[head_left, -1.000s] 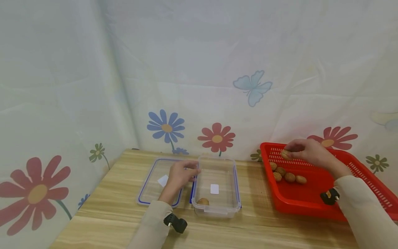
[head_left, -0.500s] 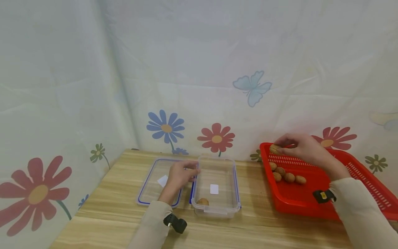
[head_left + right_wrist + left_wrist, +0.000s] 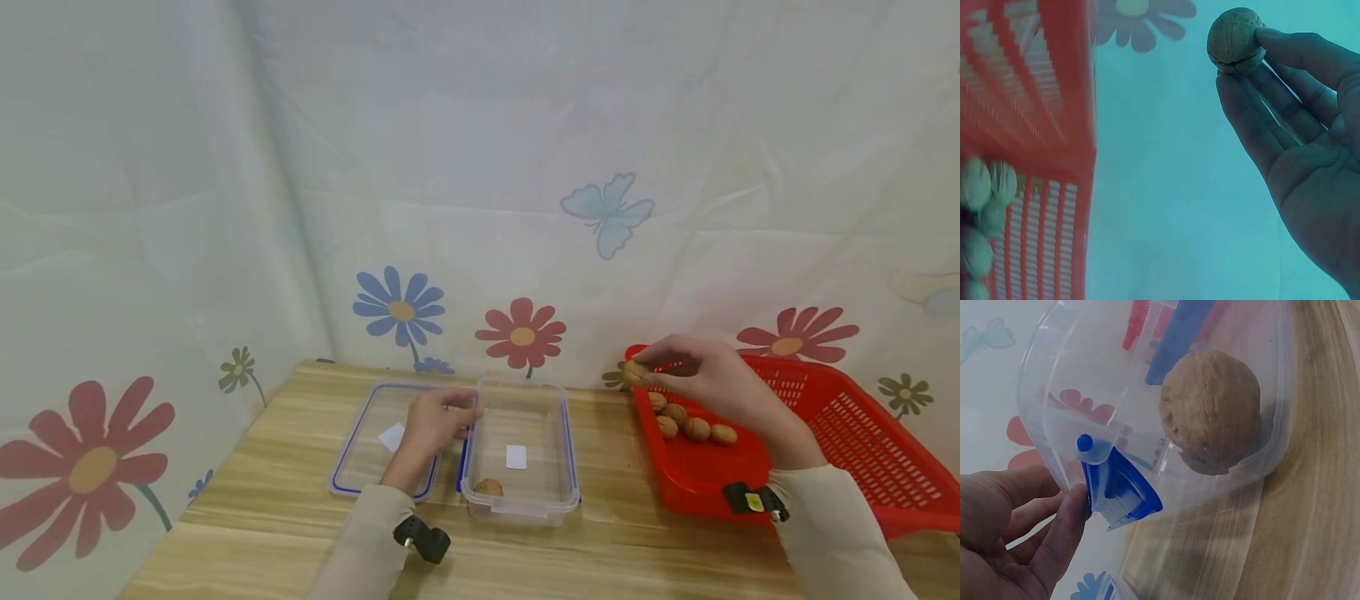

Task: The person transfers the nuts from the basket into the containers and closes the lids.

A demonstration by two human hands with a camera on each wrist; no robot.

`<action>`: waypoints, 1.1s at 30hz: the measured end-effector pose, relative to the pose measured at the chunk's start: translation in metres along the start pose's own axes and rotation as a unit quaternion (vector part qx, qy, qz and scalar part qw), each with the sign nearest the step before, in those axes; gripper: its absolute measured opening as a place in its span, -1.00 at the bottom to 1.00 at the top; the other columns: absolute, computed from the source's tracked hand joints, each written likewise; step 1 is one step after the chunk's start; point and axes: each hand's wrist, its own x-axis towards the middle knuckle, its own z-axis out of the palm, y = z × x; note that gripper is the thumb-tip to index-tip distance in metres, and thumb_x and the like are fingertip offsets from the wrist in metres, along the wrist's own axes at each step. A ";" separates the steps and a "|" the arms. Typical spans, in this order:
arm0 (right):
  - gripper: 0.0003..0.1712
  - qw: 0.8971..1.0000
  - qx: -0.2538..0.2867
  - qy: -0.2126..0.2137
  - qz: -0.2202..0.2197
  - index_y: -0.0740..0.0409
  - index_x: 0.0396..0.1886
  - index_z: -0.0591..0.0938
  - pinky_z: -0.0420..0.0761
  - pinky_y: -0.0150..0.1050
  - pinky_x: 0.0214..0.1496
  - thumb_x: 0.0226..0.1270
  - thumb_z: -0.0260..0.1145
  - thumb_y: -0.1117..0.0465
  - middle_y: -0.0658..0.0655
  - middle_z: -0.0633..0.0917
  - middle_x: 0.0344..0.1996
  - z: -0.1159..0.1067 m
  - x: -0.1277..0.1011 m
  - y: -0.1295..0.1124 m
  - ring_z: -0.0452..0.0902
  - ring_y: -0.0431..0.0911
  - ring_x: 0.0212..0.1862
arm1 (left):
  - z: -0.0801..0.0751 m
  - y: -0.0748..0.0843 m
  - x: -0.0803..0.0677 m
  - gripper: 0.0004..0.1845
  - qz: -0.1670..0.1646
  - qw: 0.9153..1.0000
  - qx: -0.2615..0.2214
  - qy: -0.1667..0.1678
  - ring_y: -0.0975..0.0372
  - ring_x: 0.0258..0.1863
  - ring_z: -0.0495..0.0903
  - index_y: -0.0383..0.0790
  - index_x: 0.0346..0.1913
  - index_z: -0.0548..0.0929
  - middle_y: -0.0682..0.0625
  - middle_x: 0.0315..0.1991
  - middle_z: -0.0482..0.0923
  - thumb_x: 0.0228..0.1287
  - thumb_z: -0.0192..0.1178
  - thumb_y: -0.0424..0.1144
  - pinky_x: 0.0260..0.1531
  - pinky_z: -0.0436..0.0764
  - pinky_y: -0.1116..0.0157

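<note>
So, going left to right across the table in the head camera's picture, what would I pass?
Flat clear plastic lid with a blue rim → left hand → clear rectangular plastic box holding one brown walnut → brown walnut pinched by the right hand → right hand → red slotted plastic basket.
</note>
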 end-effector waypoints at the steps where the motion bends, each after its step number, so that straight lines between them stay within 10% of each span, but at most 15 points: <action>1: -0.64 1.000 0.009 -0.001 0.004 0.10 0.17 0.75 0.73 -0.40 0.07 0.41 0.53 0.23 0.09 0.79 0.03 0.003 -0.001 -0.002 0.73 0.06 0.04 | 0.000 0.000 0.000 -0.64 0.000 1.000 0.001 0.000 0.10 -0.42 0.80 -0.40 0.17 0.75 -0.24 0.01 0.75 0.33 0.45 -0.42 -0.36 0.84 0.26; 7: -0.63 0.998 0.048 0.004 0.030 -0.01 0.17 0.77 0.77 -0.04 0.15 0.40 0.55 0.15 0.06 0.78 0.03 0.021 -0.007 -0.014 0.75 0.03 0.01 | 0.001 0.001 0.000 -0.63 0.003 1.000 0.001 0.000 0.09 -0.41 0.80 -0.41 0.17 0.75 -0.26 0.01 0.75 0.33 0.46 -0.42 -0.36 0.84 0.27; 15: -0.68 0.994 0.102 0.001 -0.028 0.03 0.10 0.79 0.76 -0.34 0.07 0.38 0.55 0.25 0.01 0.77 -0.02 0.043 -0.005 -0.019 0.73 -0.05 -0.02 | 0.001 0.002 -0.001 -0.63 -0.001 1.000 0.000 0.000 0.08 -0.39 0.81 -0.41 0.16 0.75 -0.26 0.02 0.75 0.32 0.46 -0.43 -0.36 0.84 0.26; 33: -0.72 0.982 0.144 -0.098 -0.069 0.13 0.07 0.78 0.79 -0.23 0.10 0.40 0.53 0.28 0.03 0.79 -0.04 0.091 0.004 -0.038 0.73 -0.04 0.00 | 0.000 0.001 -0.001 -0.64 0.002 1.000 -0.003 0.001 0.06 -0.41 0.81 -0.41 0.16 0.75 -0.27 0.01 0.75 0.32 0.45 -0.43 -0.35 0.85 0.23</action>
